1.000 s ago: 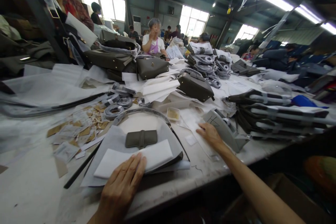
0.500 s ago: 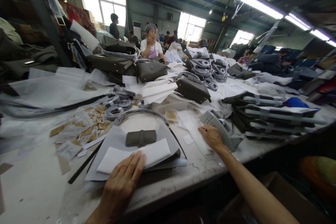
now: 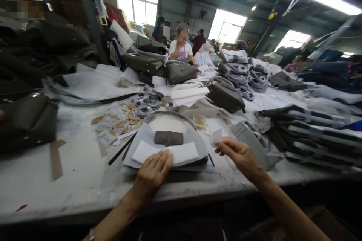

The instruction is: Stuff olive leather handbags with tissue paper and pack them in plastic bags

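My left hand (image 3: 154,169) lies flat, fingers spread a little, on a folded white sheet (image 3: 181,153). Under that sheet is a bag wrapped in grey-white paper (image 3: 198,135), its covered handle curving up behind. A small dark olive pouch (image 3: 169,138) rests on the paper just beyond the white sheet. To the right, my right hand (image 3: 233,150) pinches a small white slip (image 3: 216,136) between thumb and fingers, raised beside the tape dispenser (image 3: 250,141).
Tags and brown cards (image 3: 115,120) lie left of the wrapped bag. A shallow dish (image 3: 199,121) sits behind it. Stacked olive bags (image 3: 313,135) stand at right, another bag (image 3: 28,122) at far left. A person in white (image 3: 181,47) sits across the table.
My right hand has picked up the small white slip from the table. My left hand stays on the folded sheet. The view has swung left, and a bag now shows at far left.
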Demonstrator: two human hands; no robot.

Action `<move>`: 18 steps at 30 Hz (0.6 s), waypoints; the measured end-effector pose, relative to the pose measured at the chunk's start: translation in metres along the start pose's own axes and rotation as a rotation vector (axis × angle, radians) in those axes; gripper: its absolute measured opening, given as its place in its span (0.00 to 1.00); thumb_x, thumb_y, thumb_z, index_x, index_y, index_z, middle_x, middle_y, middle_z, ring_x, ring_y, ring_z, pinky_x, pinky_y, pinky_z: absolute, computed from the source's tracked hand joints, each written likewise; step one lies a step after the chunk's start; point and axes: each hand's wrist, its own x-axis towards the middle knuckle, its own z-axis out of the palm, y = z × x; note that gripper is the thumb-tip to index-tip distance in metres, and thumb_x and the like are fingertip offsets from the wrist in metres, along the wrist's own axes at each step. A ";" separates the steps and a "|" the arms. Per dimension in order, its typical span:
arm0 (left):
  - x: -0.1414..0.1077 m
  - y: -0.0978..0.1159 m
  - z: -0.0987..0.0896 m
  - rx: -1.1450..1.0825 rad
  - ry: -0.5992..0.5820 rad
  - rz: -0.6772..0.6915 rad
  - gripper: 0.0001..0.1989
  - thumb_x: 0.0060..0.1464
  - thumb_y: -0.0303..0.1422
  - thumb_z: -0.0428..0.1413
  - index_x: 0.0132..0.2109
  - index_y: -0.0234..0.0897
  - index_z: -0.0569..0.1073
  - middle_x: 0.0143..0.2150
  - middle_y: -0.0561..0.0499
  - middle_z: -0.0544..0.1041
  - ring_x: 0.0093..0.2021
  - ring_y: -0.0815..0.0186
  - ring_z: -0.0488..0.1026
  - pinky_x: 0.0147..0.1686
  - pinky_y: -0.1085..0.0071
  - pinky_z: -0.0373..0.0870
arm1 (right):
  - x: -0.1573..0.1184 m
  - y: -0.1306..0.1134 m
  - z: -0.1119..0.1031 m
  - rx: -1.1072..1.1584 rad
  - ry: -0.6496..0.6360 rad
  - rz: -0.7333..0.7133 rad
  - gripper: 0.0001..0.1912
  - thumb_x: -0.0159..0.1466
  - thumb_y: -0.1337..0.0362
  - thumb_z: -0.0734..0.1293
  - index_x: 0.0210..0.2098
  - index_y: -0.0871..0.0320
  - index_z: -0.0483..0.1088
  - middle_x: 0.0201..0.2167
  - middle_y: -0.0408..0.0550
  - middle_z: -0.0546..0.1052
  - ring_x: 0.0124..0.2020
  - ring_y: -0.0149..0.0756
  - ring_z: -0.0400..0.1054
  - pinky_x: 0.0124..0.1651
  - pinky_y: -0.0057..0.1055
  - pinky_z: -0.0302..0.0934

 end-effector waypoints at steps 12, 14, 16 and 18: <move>-0.003 0.004 0.002 0.019 -0.041 -0.003 0.15 0.65 0.25 0.46 0.55 0.30 0.69 0.54 0.39 0.76 0.53 0.58 0.73 0.51 0.63 0.69 | -0.032 -0.014 0.090 -0.228 -0.553 -0.088 0.10 0.63 0.58 0.67 0.40 0.52 0.79 0.37 0.45 0.82 0.37 0.41 0.76 0.43 0.32 0.68; -0.003 0.004 0.002 0.024 -0.041 0.001 0.15 0.65 0.25 0.46 0.55 0.30 0.69 0.54 0.38 0.75 0.53 0.58 0.73 0.51 0.62 0.69 | -0.030 -0.004 0.086 -0.255 -0.342 -0.135 0.11 0.63 0.57 0.65 0.33 0.54 0.78 0.31 0.47 0.82 0.32 0.39 0.75 0.38 0.31 0.68; -0.003 0.004 0.004 0.026 -0.035 0.004 0.15 0.65 0.25 0.47 0.56 0.29 0.68 0.54 0.38 0.75 0.53 0.58 0.73 0.50 0.62 0.69 | -0.031 0.001 0.083 -0.327 -0.090 -0.198 0.11 0.62 0.57 0.66 0.28 0.55 0.75 0.25 0.47 0.79 0.27 0.38 0.73 0.33 0.31 0.66; -0.003 0.004 0.005 0.026 -0.017 0.000 0.15 0.65 0.25 0.47 0.55 0.29 0.69 0.53 0.39 0.76 0.53 0.59 0.73 0.51 0.63 0.68 | -0.031 0.001 0.080 -0.396 0.087 -0.219 0.10 0.61 0.56 0.66 0.33 0.56 0.73 0.23 0.45 0.76 0.23 0.35 0.69 0.29 0.29 0.64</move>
